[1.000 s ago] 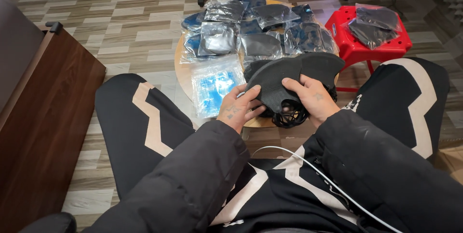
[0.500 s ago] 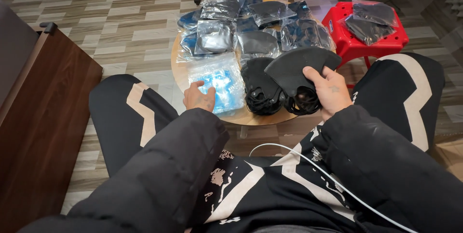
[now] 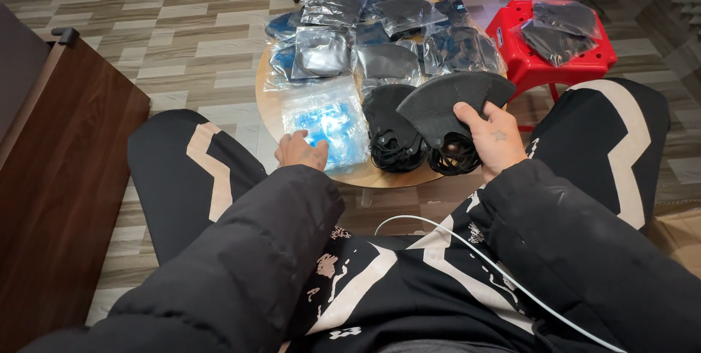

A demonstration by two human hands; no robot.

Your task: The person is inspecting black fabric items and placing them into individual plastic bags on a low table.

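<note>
In the head view, we are looking down over our own lap at a small round wooden table (image 3: 272, 108). Our right hand (image 3: 491, 137) is closing around a folded black face mask (image 3: 453, 97), thumb on top and fingers beneath its lower edge, holding it raised just above the table's near right side. Under it, two loose piles of black masks (image 3: 398, 134) are lying on the tabletop with their ear loops tangling together. Our left hand (image 3: 301, 152) is resting with fingers curled on the near edge of a stack of clear plastic bags with blue print (image 3: 327, 118); we cannot tell whether it is pinching a bag or only touching it, since the knuckles are hiding the fingertips.

We are judging the mask to be light, soft and floppy, holding its fan shape only along the fold, so the folded edge looks like the firmest place to grip; the loops could snag on the pile. The bags look thin and slippery, likely to slide off one another.

Bagged masks (image 3: 380, 32) are crowding the far half of the table, leaving little bare wood. A red plastic stool (image 3: 533, 68) carrying more bagged masks is standing just beside the table on the right, and a dark wooden cabinet (image 3: 58, 148) is bounding the left, with open floor between it and the table.
</note>
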